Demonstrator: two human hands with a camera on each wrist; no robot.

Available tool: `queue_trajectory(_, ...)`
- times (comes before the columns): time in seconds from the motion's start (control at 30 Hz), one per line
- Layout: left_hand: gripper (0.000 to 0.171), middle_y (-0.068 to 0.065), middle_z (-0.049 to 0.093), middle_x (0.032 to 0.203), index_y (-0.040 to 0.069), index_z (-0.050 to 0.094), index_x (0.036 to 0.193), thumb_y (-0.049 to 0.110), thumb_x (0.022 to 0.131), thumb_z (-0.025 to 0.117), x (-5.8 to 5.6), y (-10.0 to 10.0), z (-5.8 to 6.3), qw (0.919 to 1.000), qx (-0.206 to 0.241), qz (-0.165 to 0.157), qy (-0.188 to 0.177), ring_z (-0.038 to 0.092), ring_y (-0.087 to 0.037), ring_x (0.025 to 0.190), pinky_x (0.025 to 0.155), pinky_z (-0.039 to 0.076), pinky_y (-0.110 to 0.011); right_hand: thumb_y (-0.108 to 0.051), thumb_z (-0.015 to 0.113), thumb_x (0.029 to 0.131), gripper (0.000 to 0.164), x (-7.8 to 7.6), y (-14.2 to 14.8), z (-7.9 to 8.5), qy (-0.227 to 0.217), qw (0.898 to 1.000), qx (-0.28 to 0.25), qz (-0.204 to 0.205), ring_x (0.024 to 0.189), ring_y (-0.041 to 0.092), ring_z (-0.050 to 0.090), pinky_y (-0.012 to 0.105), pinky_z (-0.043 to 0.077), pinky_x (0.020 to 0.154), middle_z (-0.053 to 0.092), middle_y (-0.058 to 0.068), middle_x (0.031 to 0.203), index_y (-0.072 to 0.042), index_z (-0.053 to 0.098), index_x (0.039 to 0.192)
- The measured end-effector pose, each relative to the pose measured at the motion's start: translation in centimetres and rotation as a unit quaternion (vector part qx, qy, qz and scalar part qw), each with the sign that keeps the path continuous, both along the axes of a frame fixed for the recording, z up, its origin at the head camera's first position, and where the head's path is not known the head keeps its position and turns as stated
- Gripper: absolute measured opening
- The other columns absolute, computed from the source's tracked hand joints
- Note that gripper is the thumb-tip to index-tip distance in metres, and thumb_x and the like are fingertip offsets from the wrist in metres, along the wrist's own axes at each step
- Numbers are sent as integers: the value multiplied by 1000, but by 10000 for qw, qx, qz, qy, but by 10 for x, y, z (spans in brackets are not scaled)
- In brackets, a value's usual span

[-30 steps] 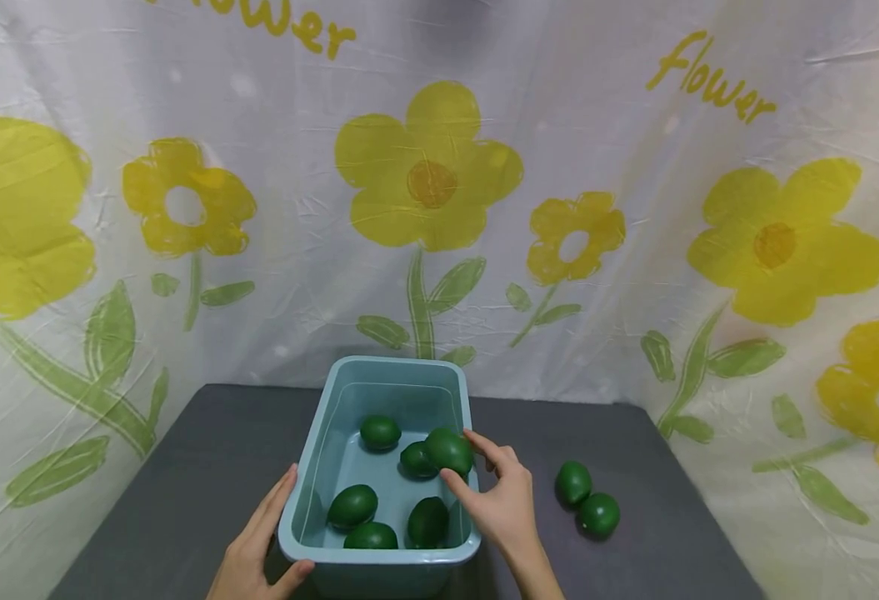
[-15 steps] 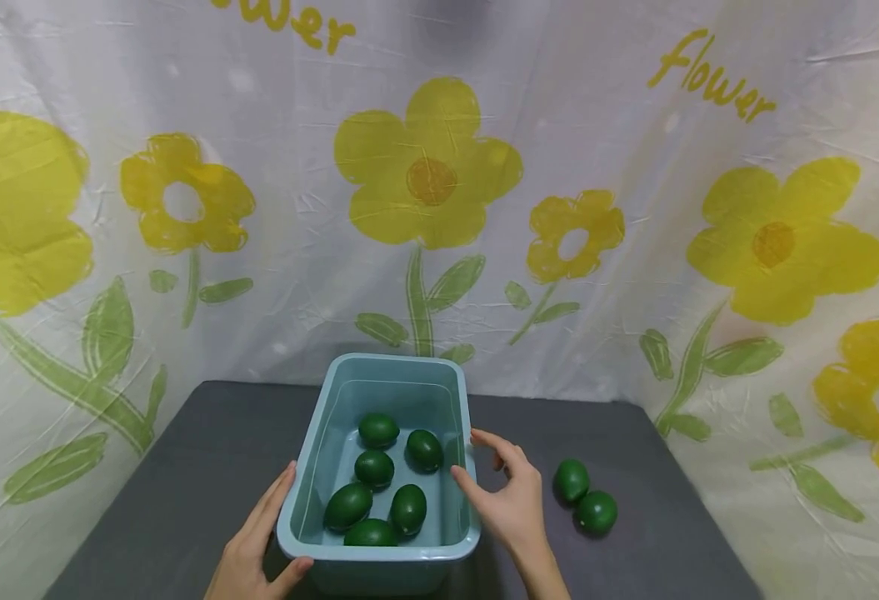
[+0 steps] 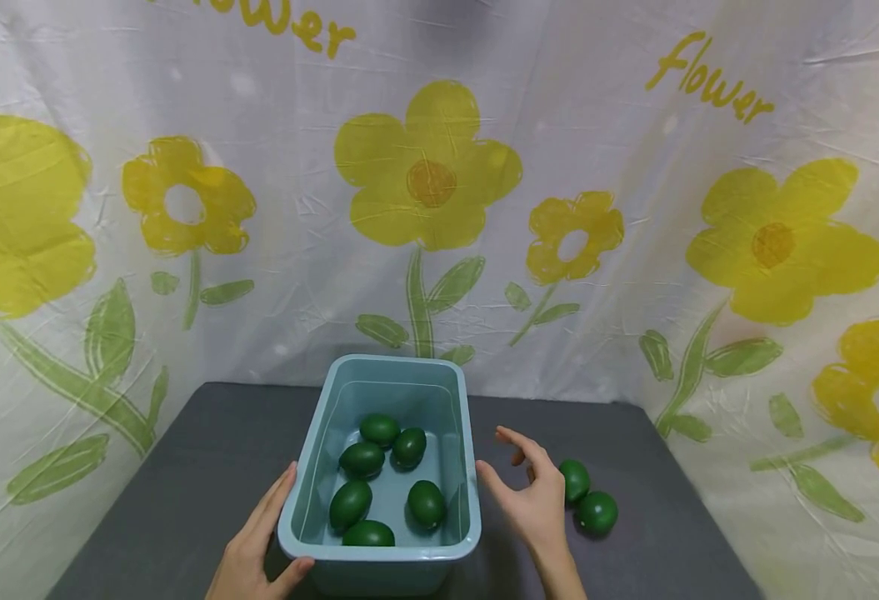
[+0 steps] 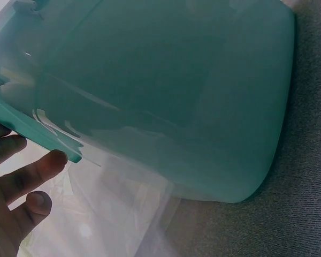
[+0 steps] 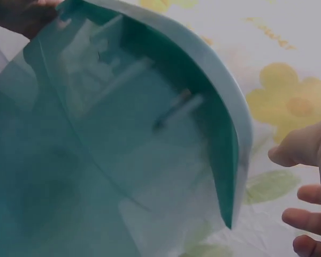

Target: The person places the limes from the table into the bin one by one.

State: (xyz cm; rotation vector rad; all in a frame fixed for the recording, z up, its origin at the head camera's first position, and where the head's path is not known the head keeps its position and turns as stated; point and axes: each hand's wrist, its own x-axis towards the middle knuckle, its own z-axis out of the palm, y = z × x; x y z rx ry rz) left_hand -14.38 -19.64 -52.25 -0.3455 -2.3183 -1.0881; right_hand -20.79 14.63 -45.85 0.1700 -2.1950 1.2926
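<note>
A light blue-green plastic basin (image 3: 387,552) stands on the dark tabletop in the head view. Several dark green, oval, lime-like fruits (image 3: 362,459) lie loose on its floor. My left hand (image 3: 252,546) rests against the basin's left side near the front corner, fingers fairly straight and spread. In the left wrist view the fingertips (image 4: 56,158) lie by the basin's rim. Just off the right wall, my right hand (image 3: 535,500) hovers with thumb and fingers apart and nothing between them. Two more green fruits (image 3: 597,513) lie on the table to its right, one partly behind the hand.
The dark grey tabletop (image 3: 679,533) extends on both sides of the basin. A white curtain (image 3: 289,317) printed with yellow flowers encloses the back and both sides. The basin's back end stands close to the curtain.
My right hand has let go of a green fruit inside the basin and moved right, out over the wall. The fruits inside have rolled about. My left hand has stayed put.
</note>
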Motion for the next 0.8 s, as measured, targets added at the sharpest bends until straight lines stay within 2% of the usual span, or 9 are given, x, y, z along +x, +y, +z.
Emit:
queue_trajectory(0.27, 101, -11, 49, 163, 19, 39, 166, 23, 80, 91, 0, 0, 0, 10000, -54, 65, 11, 30, 20, 140, 104, 24, 0, -14, 93, 81, 51, -4, 24, -11, -28, 9993, 137, -337, 82, 8, 48, 25, 32, 60, 77, 2, 116, -14, 76, 128)
queue_trajectory(0.4, 101, -12, 50, 162, 19, 39, 166, 24, 79, 91, 0, 0, 1, 9999, -105, 124, -17, 30, 20, 140, 104, 23, 0, -14, 92, 81, 56, -5, 37, -18, -33, 9983, 246, -525, 83, 8, 49, 24, 35, 63, 77, 4, 120, -9, 72, 134)
queue_trajectory(0.63, 102, -10, 50, 162, 22, 38, 167, 26, 80, 91, 2, 1, 2, 9990, -267, 308, -166, 32, 19, 138, 103, 24, -2, -18, 92, 83, 63, -4, 60, -26, -591, 9936, 327, -904, 87, 9, 54, 32, 49, 79, 75, 3, 127, -12, 68, 141)
queue_trajectory(0.8, 102, -10, 49, 163, 20, 38, 167, 26, 80, 91, 2, 1, 1, 9992, -249, 275, -142, 28, 21, 139, 103, 22, -1, -19, 91, 84, 63, -4, 71, -31, -693, 9905, 386, -1123, 91, 18, 55, 36, 50, 79, 74, 4, 128, -12, 68, 141)
